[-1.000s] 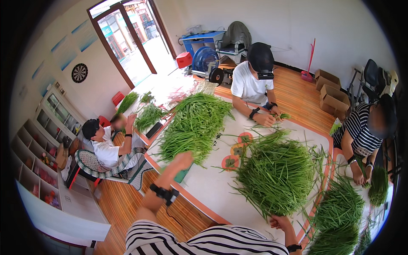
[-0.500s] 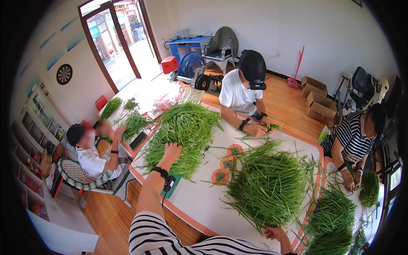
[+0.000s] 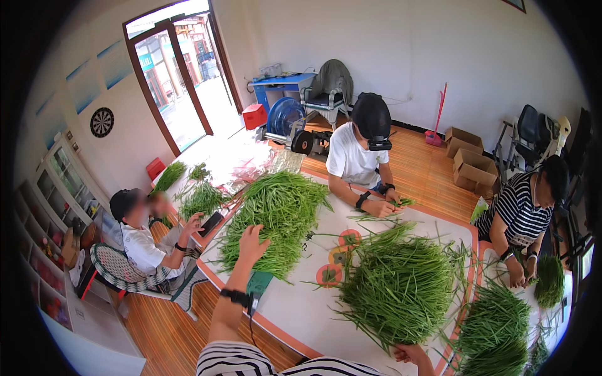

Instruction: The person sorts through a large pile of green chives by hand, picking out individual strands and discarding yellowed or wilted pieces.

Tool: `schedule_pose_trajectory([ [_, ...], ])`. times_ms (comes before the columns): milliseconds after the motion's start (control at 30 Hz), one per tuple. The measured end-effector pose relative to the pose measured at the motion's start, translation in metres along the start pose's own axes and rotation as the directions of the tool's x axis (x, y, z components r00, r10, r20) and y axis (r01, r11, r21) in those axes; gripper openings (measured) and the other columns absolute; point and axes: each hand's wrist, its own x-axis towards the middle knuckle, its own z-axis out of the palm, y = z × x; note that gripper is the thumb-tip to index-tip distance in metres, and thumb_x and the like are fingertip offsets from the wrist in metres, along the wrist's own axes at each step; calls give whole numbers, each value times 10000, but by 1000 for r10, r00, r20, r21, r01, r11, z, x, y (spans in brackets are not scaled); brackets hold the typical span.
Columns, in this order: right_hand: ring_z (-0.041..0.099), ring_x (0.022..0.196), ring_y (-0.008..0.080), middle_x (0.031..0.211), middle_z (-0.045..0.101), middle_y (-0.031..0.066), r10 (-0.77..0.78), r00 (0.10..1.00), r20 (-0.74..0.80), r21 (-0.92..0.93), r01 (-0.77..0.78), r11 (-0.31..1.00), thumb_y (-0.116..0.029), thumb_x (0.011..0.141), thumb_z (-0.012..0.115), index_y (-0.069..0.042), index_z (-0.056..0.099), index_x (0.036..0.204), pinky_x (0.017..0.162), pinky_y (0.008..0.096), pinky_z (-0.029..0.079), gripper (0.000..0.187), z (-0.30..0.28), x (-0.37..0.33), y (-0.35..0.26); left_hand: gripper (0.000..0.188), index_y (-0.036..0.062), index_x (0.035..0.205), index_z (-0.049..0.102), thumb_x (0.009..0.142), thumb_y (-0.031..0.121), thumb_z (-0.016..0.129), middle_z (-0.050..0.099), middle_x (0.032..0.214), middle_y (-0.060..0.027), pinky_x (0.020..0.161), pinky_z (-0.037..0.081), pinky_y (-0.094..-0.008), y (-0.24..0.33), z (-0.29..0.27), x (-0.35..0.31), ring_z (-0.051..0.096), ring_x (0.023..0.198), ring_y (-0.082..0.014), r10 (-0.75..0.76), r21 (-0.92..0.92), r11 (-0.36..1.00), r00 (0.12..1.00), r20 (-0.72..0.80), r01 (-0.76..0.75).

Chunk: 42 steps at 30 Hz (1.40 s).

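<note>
Two heaps of long green stalks rest on a pale, orange-bordered table (image 3: pixel 295 307). The left heap (image 3: pixel 285 200), lighter in green, lies just left of the frame's centre; the right heap (image 3: pixel 401 282) lies right of centre, with single stalks straying from its margins. The wearer's left hand (image 3: pixel 253 245) is over the near part of the left heap, fingers spread and apparently empty; whether it touches the stalks is unclear. A flat green object (image 3: pixel 258 282) lies beside the left wrist. The right hand (image 3: pixel 409 353), lower right of the frame, is at the bottom edge of the right heap, its fingers curled; whether they pinch any stalks is hidden. Above and right of centre, a co-worker's hands (image 3: pixel 385 205) hold a small bunch of stalks (image 3: pixel 404 202).

Handling, as judged: stalks so thin and interlaced probably favour a light fingertip grasp of a few at a time, drawn along their length rather than across the heap. A hard squeeze could bruise them, and a quick pull could drag neighbours loose; resting the right hand lightly against the heap's edge should steady it.
</note>
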Motion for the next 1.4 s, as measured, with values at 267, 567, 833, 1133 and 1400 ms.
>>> schedule_pose_trajectory([
  [267,627,504,178,596,620,76,-5,1000,-15,0,5,1000,-299,831,592,-12,611,768,348,232,378,294,-4,19,12,348,45,910,602,824,364,492,619,785,-171,670,459,-414,4,97,-206,580,736,-344,440,-500,864,402,803,54],
  [567,614,548,221,689,638,65,-191,966,-176,-181,159,970,-334,833,519,-41,622,901,415,254,431,318,17,-2,16,310,51,689,653,751,325,524,634,649,-86,496,484,-288,21,134,-235,614,563,-167,24,4,978,-133,991,207],
  [833,600,467,92,523,606,12,-255,937,-240,-265,189,945,-340,836,541,-34,638,674,418,240,451,360,26,-33,-2,419,-46,730,637,788,368,603,645,678,-113,532,507,-245,45,112,-213,618,559,-167,-165,269,839,-248,954,473],
  [1133,559,417,205,461,544,36,-718,623,-312,-659,402,635,-343,815,574,-66,584,612,432,337,447,344,44,-31,27,382,-101,764,623,807,278,610,645,723,-154,542,525,-262,44,114,-204,628,587,-194,-213,360,770,-319,923,526],
  [1400,549,448,224,513,529,39,-910,354,-217,-807,459,371,-320,793,608,-99,531,701,396,360,416,251,57,-20,56,425,-87,764,634,823,332,600,651,728,-139,547,511,-243,50,104,-205,626,583,-179,-247,339,821,-250,936,458],
])
